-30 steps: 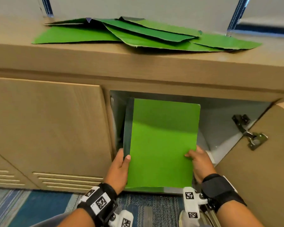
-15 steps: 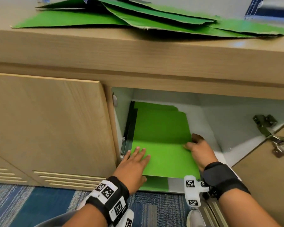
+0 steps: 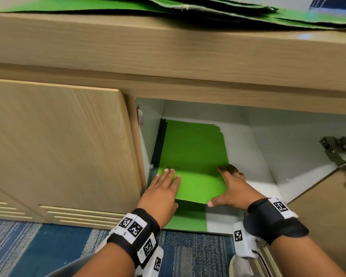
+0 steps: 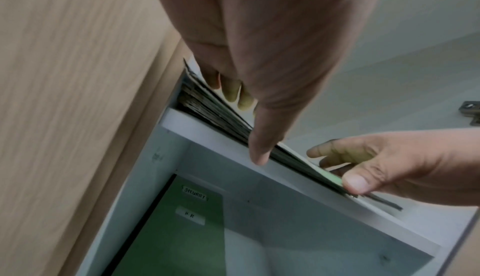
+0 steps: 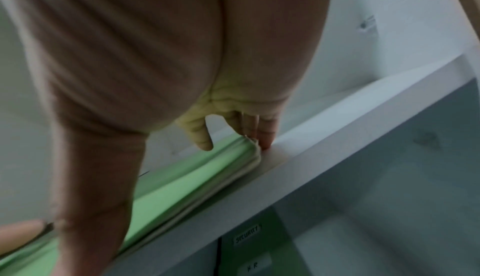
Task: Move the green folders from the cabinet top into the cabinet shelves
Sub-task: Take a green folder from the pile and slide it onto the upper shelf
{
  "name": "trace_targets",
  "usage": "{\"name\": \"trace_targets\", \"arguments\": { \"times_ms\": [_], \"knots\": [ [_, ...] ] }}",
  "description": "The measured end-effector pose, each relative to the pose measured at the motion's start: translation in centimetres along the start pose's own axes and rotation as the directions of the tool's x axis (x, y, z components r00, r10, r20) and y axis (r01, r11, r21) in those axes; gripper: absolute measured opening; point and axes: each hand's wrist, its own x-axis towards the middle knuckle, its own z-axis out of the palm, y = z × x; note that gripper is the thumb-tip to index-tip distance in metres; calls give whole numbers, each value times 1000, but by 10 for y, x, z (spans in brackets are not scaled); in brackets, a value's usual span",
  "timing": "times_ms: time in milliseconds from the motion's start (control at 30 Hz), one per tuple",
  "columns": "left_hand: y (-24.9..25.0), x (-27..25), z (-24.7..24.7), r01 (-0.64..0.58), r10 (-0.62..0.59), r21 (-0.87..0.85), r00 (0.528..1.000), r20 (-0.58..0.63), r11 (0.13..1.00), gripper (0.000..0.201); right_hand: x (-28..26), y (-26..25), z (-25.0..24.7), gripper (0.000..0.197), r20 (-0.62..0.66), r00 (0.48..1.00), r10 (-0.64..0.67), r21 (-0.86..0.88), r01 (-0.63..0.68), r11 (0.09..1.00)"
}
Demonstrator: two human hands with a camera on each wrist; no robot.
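Note:
Several green folders [image 3: 68, 8] lie spread on the wooden cabinet top [image 3: 168, 47]. Inside the cabinet, a stack of green folders [image 3: 194, 156] lies flat on the white upper shelf [image 3: 254, 166], against its left wall. My left hand [image 3: 164, 188] rests flat on the top folder's near left corner, fingers straight. My right hand [image 3: 234, 188] is at the stack's near right corner, its fingers against the right edge [image 5: 254, 147] and its thumb against the front edge [image 4: 355, 184]. The left wrist view shows the stack's layered front edge [image 4: 221, 116].
Another green folder [image 4: 168, 239] labelled SECURITY and H.R lies on the lower shelf. The cabinet door [image 3: 328, 226] stands open at the right with its metal hinge [image 3: 340, 154] showing. The left door [image 3: 58, 146] is closed. Blue patterned carpet [image 3: 48, 246] lies below.
The folder held upright at the opening now lies flat on the shelf stack. My left hand moved from its edge onto its top. My right hand slid to the right corner.

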Motion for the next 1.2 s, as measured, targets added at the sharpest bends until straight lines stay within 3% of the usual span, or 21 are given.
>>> {"name": "trace_targets", "arguments": {
  "times_ms": [133,433,667,933,1033,1100,1200],
  "knots": [
    [2,-3,-2,-8,8,-6,1000,-24,1000,82,1,-1,-2,128,48,998,-28,-66,31,997],
    [-11,-3,-3,12,-12,2,999,-41,1000,61,13,0,-6,94,-105,988,-114,-189,93,978],
    [-11,24,-3,-40,26,143,995,99,989,81,14,4,-3,83,-149,979,-141,-233,103,967],
    [-14,25,4,-28,19,142,998,65,989,82,14,4,2,81,-150,980,-130,-230,93,969],
    [-16,23,4,-28,25,76,999,31,997,69,11,-1,1,82,-142,983,-120,-243,83,966],
    [-18,21,0,-32,32,-33,999,-4,999,57,7,-6,-2,84,-151,983,-103,-241,64,968],
    [-18,17,-14,-32,31,-228,999,-8,973,56,-5,-15,-7,82,-179,980,-87,-232,44,972]
  ]
}}
